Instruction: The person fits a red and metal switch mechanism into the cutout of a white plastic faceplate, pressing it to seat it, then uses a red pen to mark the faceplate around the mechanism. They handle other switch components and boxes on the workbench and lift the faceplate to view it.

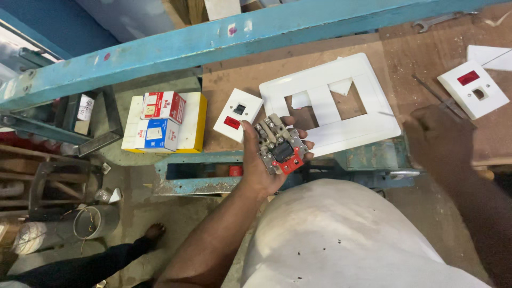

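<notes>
My left hand (256, 170) holds a square switch mechanism (280, 145), grey and beige with brass terminals, a black centre and a red corner, its back facing up. It hovers just in front of the workbench edge. My right hand (434, 136) is blurred, resting at the bench edge near a thin metal tool (434, 95); whether it grips anything is unclear. A white switch plate with a black rocker and red lamp (237, 114) lies on the bench just beyond my left hand. A large white plastic frame with cut-outs (368, 114) lies between the hands.
Another white switch plate with a red window (472, 88) lies at the right. Small red and blue boxes (160, 120) sit on a white-and-yellow box (194, 120). A blue beam (213, 45) crosses above. A spanner (437, 21) lies far back. Another person's foot (154, 232) is on the floor.
</notes>
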Demonstrator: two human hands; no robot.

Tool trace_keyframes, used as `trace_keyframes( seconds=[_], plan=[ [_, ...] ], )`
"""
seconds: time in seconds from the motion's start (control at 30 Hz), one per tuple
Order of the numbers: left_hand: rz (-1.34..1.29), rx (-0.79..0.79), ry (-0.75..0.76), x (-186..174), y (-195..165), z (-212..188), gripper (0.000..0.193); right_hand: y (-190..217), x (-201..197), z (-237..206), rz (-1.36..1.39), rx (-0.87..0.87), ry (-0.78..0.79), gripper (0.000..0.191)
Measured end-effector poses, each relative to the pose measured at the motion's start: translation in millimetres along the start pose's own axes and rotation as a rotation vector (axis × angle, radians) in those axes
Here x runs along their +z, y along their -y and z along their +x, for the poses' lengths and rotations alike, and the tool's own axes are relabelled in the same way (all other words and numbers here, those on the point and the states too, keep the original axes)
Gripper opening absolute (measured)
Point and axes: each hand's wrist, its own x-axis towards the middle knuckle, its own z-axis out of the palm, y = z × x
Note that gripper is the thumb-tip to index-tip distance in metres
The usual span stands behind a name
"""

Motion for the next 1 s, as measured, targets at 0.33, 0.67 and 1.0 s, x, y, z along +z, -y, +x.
trace_keyframes(
  seconds=[0.33,0.67,1.0],
  plan=[
    [-0.005,-0.058,0.002,5.7,-7.5,-8.1,0.096,-66.7,27.7,40.4,-0.299,0.017,-0.077,0.027],
    [0.087,-0.061,-0.017,6.8,-9.7,-21.4,0.099,-72.4,34.6,42.2,-0.605,-0.338,-0.056,0.02],
    [0.126,-0.102,-0.035,13.4,-12.1,-27.0,0.108,-10.5,18.4,30.3,0.034,-0.232,-0.096,0.015]
  ],
)
